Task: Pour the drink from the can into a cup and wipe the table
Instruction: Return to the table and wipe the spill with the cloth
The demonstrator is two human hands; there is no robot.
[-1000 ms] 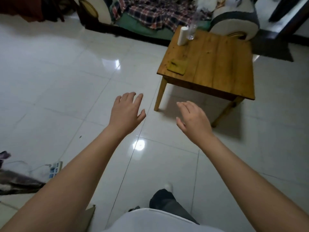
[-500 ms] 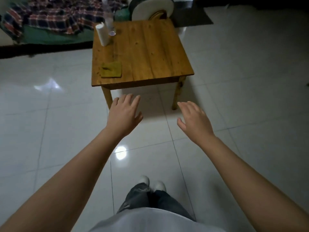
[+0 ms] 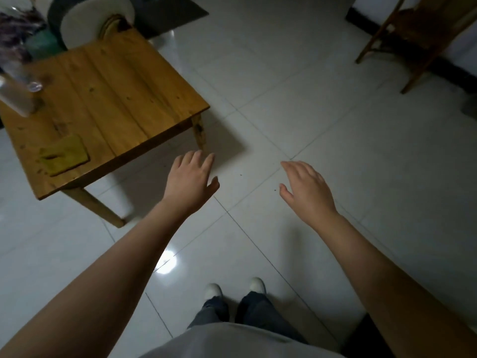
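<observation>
We hold the left hand [image 3: 189,183] and right hand [image 3: 307,188] empty, fingers relaxed and apart, over the tiled floor [image 3: 322,104]. On the wooden table [image 3: 124,94], far left, stand the white can [image 3: 15,96] and clear cup [image 3: 24,76], both blurred; the yellow cloth [image 3: 64,157] lies nearer.

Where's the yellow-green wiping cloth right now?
In the head view, the flat yellow-green cloth lies on the wooden table near its front-left corner, left of the left hand, with neither hand touching it.

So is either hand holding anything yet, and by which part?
Nothing is held. The left hand and right hand hang open over the floor, apart from the table.
</observation>
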